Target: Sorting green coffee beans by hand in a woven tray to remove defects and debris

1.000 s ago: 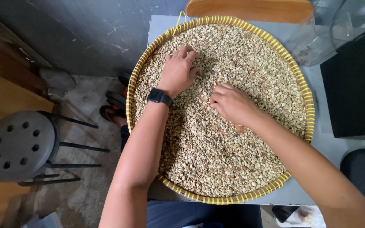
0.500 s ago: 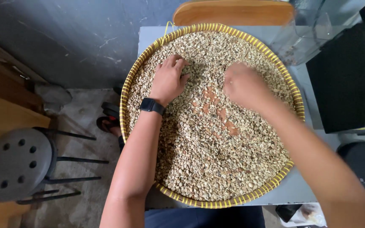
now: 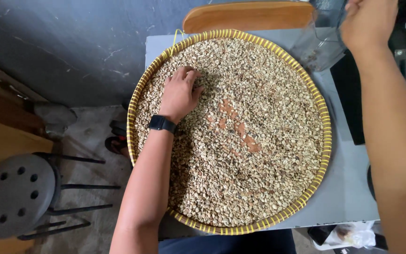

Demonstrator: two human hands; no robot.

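Resting spread on the pale beans (image 3: pixel 259 155) in the woven tray (image 3: pixel 326 141), the left hand (image 3: pixel 180 92); the right hand (image 3: pixel 368 21), grip unclear, hovers over a clear container (image 3: pixel 318 44).

hands x2 (image 3: pixel 180 94) | tray x1 (image 3: pixel 326 136) | stool x1 (image 3: pixel 12 195) | watch x1 (image 3: pixel 161 124)

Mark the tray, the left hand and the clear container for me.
tray (image 3: pixel 326 141): head view, on its yellow woven rim, right side.
left hand (image 3: pixel 179 93): head view, on the back of the hand, resting on the beans.
clear container (image 3: pixel 318 44): head view, on its see-through wall, below the right hand.
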